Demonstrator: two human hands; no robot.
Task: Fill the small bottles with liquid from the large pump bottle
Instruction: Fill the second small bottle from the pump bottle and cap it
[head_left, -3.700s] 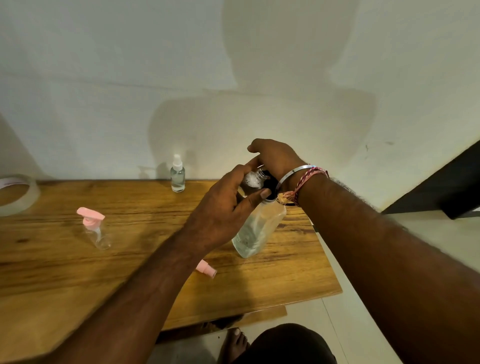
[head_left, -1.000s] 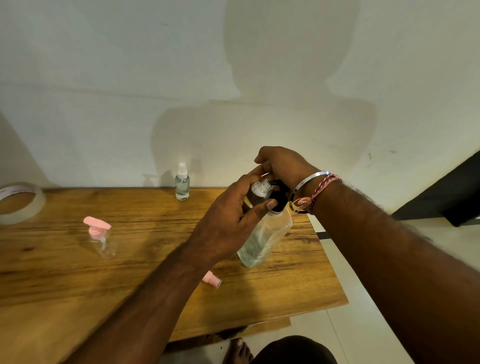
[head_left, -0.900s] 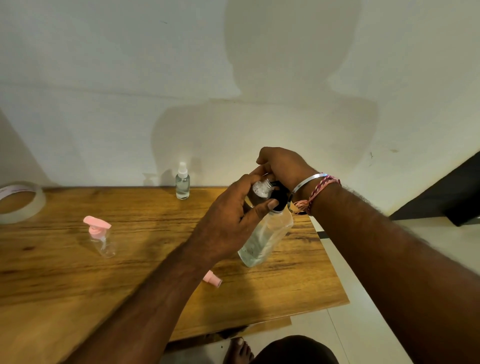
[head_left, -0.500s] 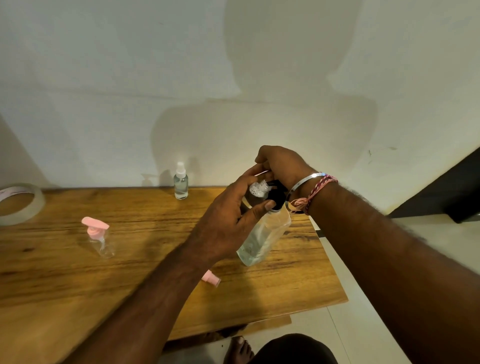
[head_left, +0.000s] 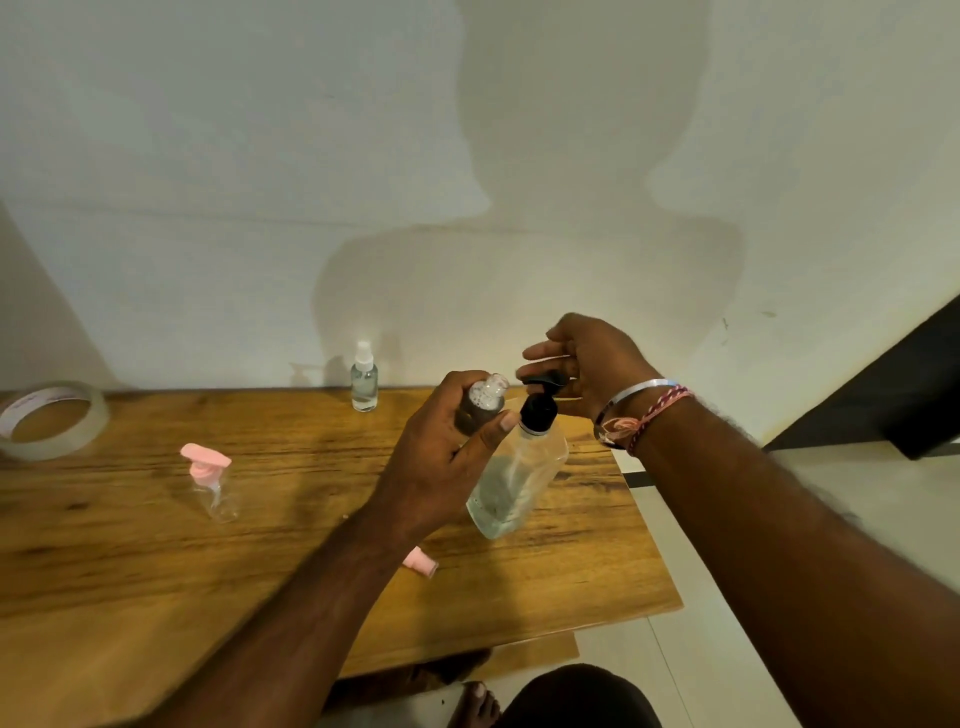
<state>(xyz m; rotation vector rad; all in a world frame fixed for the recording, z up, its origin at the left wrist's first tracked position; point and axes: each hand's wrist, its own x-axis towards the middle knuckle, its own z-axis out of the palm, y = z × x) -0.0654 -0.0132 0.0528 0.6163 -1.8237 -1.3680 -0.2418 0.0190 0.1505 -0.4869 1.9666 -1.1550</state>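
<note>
The large clear pump bottle (head_left: 511, 480) stands tilted on the wooden table (head_left: 130, 561), about half full, its black pump head (head_left: 540, 384) raised. My left hand (head_left: 447, 467) grips a small open bottle (head_left: 485, 399) just left of the nozzle, its mouth up and bubbly liquid inside; the thumb touches the big bottle's neck. My right hand (head_left: 589, 364) hovers over the pump head with its fingers stretched out. A small spray bottle with a white cap (head_left: 364, 379) stands at the back. A small bottle with a pink pump (head_left: 212, 483) stands at the left.
A pink cap (head_left: 421, 562) lies on the table under my left forearm. A roll of clear tape (head_left: 52, 418) sits at the far left by the wall. The table's right edge drops to a pale floor; a bare foot (head_left: 474, 704) shows below the front edge.
My right hand has uncurled and lifted from the pump head, which has risen. The small bottle in my left hand has shifted slightly left of the nozzle.
</note>
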